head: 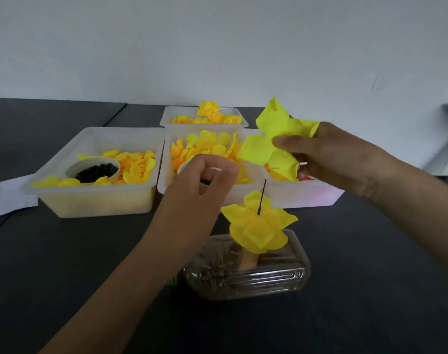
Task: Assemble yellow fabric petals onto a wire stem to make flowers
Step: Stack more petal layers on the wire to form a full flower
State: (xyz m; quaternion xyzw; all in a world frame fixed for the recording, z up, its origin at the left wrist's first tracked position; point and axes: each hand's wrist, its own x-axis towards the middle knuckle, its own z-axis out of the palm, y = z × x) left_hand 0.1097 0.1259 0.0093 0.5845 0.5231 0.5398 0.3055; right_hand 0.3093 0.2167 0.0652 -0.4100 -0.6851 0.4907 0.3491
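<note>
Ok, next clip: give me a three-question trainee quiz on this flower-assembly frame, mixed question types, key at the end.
1. True or false: the right hand holds a yellow petal piece in the air above the bins.
2. Multiple choice: where does the black wire stem stand?
A. in the left bin
B. poking up through the partly built flower over the clear plastic container
C. in the right hand
3. Short answer: what fills the small white cup in the left bin?

Key
1. True
2. B
3. Small dark pieces; too small to tell what they are.
</note>
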